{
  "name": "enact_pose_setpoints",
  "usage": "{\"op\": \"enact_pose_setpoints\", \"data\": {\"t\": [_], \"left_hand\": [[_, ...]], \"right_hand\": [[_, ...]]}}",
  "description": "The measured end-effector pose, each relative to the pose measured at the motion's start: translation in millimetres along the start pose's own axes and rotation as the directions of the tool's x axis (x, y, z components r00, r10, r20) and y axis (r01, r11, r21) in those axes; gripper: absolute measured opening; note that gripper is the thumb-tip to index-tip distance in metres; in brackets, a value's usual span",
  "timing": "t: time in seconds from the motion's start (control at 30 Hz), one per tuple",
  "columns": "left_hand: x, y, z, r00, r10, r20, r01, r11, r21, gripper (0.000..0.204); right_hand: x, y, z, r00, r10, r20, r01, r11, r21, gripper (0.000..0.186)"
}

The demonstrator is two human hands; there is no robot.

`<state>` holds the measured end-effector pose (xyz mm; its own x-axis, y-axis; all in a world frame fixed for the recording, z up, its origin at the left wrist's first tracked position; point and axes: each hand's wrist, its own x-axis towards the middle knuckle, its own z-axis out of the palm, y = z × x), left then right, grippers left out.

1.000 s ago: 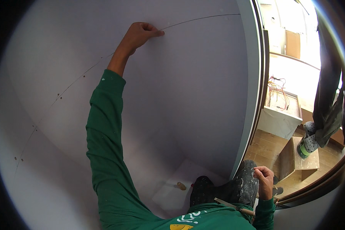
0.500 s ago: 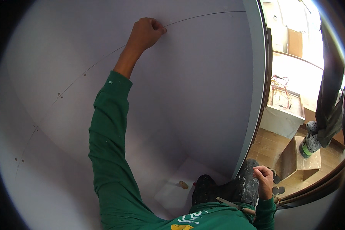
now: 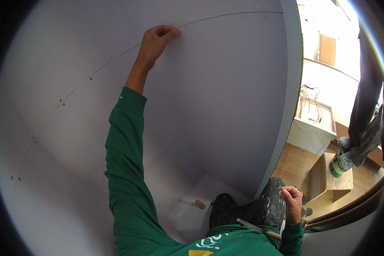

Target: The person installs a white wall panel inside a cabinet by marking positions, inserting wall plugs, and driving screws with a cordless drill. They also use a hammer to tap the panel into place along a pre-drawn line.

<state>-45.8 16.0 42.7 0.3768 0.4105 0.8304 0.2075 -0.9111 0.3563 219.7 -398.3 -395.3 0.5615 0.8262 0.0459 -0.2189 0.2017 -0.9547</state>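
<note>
Left hand pinched narrow against a pale wall, upper middle of the frame.
The left hand (image 3: 154, 45) has thumb and fingertips drawn close together; whether anything sits between them I cannot tell. Just beside them is a small pale spot (image 3: 185, 28) under the dark line (image 3: 226, 16) that crosses the wall (image 3: 217, 81) from far left to upper right. The right hand (image 3: 292, 200), lower right, is loosely curled near the paint-spattered trousers (image 3: 272, 200), its contents unclear. A wooden-handled tool (image 3: 274, 235) lies at the waist; farther right stands a wooden box (image 3: 340, 177).
</note>
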Motion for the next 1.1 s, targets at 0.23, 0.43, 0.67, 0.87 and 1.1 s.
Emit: {"op": "enact_pose_setpoints", "data": {"t": [0.23, 0.43, 0.67, 0.87, 1.1], "left_hand": [[6.7, 2.5, 11.8, 0.999, -0.042, -0.016, 0.043, 0.996, 0.079, 0.039], [2.1, -4.8, 14.4, 0.997, 0.056, -0.051, -0.052, 0.996, 0.076, 0.035], [1.4, -10.0, 14.5, 0.999, 0.016, -0.029, -0.015, 1.0, 0.027, 0.037], [21.0, -4.1, -4.3, 0.995, -0.026, 0.099, 0.007, 0.982, 0.186, 0.049], [40.4, 31.8, -17.1, 0.944, 0.22, 0.245, -0.329, 0.658, 0.678, 0.033]], "right_hand": [[-2.5, 1.5, -3.0, 1.0, 0.002, -0.021, -0.003, 1.0, -0.016, 0.016], [-5.3, 0.9, -5.8, 1.0, -0.008, -0.019, 0.008, 1.0, 0.012, 0.017], [-15.8, -1.4, -21.2, 0.997, -0.011, -0.074, 0.011, 1.0, -0.001, 0.016], [-15.6, -2.5, -28.6, 0.994, -0.012, -0.109, 0.011, 1.0, -0.004, 0.015], [-9.4, -7.7, -21.0, 0.996, -0.015, -0.087, 0.016, 1.0, 0.009, 0.015]]}}
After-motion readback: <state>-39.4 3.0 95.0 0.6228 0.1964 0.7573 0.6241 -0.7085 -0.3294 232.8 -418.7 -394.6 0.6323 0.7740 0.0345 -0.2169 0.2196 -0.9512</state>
